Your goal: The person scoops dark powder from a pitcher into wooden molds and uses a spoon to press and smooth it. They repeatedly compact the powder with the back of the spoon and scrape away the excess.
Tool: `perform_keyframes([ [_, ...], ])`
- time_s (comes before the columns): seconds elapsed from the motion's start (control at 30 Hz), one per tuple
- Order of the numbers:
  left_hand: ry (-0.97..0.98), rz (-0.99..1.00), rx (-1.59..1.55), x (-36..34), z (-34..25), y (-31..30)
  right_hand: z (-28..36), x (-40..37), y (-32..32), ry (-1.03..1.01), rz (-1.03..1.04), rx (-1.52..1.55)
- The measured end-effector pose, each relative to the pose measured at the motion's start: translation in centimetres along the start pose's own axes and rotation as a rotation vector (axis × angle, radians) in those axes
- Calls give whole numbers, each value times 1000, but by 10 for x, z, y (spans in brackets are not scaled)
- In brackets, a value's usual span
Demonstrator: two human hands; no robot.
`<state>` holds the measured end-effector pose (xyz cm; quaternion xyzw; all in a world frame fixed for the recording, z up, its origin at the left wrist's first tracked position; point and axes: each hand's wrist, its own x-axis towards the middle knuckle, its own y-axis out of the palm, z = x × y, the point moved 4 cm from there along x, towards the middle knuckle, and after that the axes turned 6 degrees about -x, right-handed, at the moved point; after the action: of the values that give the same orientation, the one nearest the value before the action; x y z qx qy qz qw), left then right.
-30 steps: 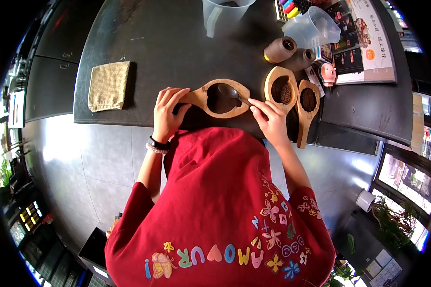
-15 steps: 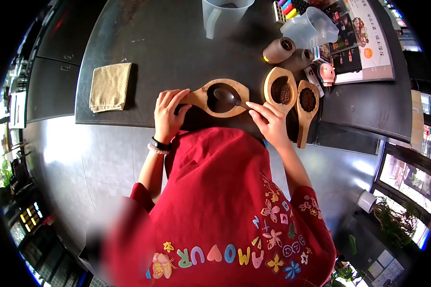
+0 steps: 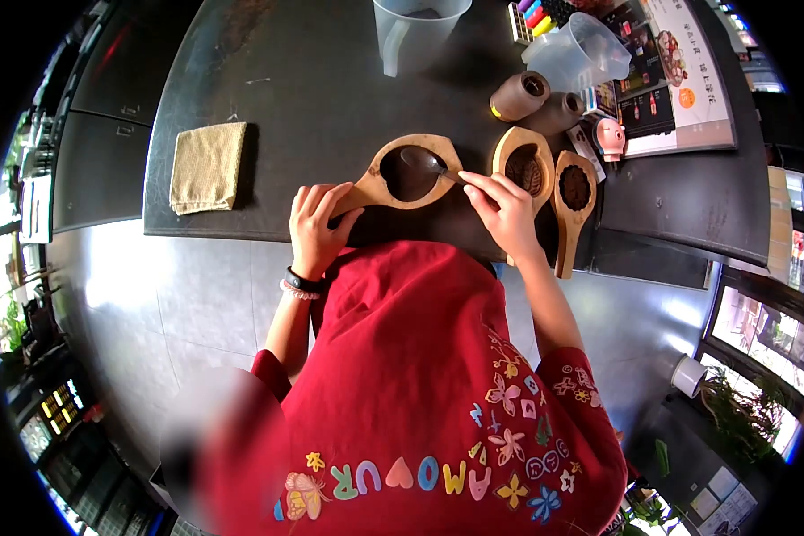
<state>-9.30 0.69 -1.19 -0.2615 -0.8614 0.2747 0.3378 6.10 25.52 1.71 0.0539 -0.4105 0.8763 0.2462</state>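
Note:
My left hand (image 3: 318, 230) is closed around the handle of a wooden mold (image 3: 372, 185), tilted so its round end points up and to the right. Dark material fills the hollow of this mold. A dark spoon (image 3: 422, 161) lies with its bowl over that filling, and its handle runs out past the mold's right rim. The fingers of my right hand (image 3: 504, 209) pinch the end of the spoon's handle. Just beyond that hand are a second wooden mold (image 3: 510, 143) with a leaf pattern in its hollow and a narrower wooden mold (image 3: 573, 219) holding dark crumbly material.
A folded tan cloth (image 3: 207, 168) lies at the table's left. Toward the back stands a clear plastic jug (image 3: 420, 40). On the right are a tipped clear jug (image 3: 582, 54), brown thread-cone-like objects (image 3: 516, 96), a pink figurine (image 3: 610, 138) and a printed menu sheet (image 3: 688, 80).
The mold in my left hand has swung, its round end moving up and slightly left. The spoon's bowl has shifted a little upward within it, my right hand still pinching the handle.

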Motion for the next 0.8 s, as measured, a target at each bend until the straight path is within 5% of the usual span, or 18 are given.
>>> perform_keyframes([
  [0.8, 26, -14, -20, 2, -4, -6, 6, 2, -10, 56, 35, 36],
])
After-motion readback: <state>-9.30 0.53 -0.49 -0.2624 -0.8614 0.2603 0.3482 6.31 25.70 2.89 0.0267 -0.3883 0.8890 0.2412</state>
